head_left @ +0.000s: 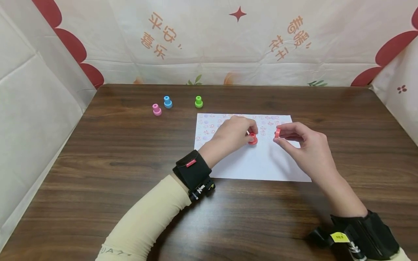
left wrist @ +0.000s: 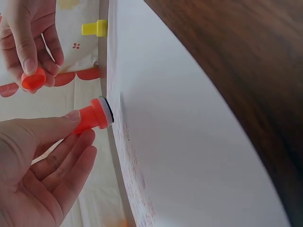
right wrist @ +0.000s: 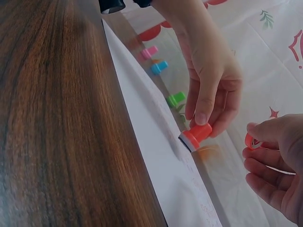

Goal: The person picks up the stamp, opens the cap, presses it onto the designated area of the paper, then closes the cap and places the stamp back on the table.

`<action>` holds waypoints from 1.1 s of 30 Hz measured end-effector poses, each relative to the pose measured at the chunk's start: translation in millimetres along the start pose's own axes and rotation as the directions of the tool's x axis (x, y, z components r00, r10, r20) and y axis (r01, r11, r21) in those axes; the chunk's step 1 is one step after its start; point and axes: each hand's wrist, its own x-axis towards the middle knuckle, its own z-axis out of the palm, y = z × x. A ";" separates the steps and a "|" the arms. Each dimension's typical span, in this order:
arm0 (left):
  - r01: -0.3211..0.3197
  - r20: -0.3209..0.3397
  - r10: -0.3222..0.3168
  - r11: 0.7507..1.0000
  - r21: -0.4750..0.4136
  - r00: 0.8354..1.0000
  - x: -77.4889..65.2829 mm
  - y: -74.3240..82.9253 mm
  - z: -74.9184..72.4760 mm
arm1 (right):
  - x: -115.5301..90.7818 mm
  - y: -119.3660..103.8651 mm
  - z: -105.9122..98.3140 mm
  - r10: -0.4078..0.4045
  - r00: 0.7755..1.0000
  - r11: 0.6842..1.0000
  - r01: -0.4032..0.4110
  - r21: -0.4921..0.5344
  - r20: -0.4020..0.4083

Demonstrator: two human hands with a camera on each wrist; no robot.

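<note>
We are finding the left hand pinching a red stamp by its narrow end, this grip clamping thumb and fingers on the handle. The stamp's wide end, with its pale band and dark face, is pointing down at a white sheet of paper; whether the two are touching, we are not managing to tell. We are noting the right hand holding a red cap raised above the paper, just beside the stamp, its grip closing thumb and fingertips on the rim. This cap is the one container we are inspecting: it is showing a round, hollow mouth with a red inner wall in the left wrist view, and a dark and pale pattern within the rim in the right wrist view, too small for reading. The paper is lying on a brown wooden counter and bearing small printed motifs along its far part. Beyond it to the left, we are recording a pink stamp and a blue stamp standing near each other, a green stamp standing nearer the paper's corner, and a yellow stamp showing past the sheet.
</note>
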 end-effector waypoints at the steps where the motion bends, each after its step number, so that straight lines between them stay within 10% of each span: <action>1: -0.001 0.003 0.001 1.000 0.009 1.000 0.5 0.6 0.5 | 0.0 0.1 0.2 0.000 1.000 1.000 0.000 0.004 -0.001; 33: -0.050 0.042 0.041 0.970 0.238 0.998 11.4 8.5 8.5 | 2.2 4.6 0.9 0.000 1.000 1.000 0.000 0.010 -0.014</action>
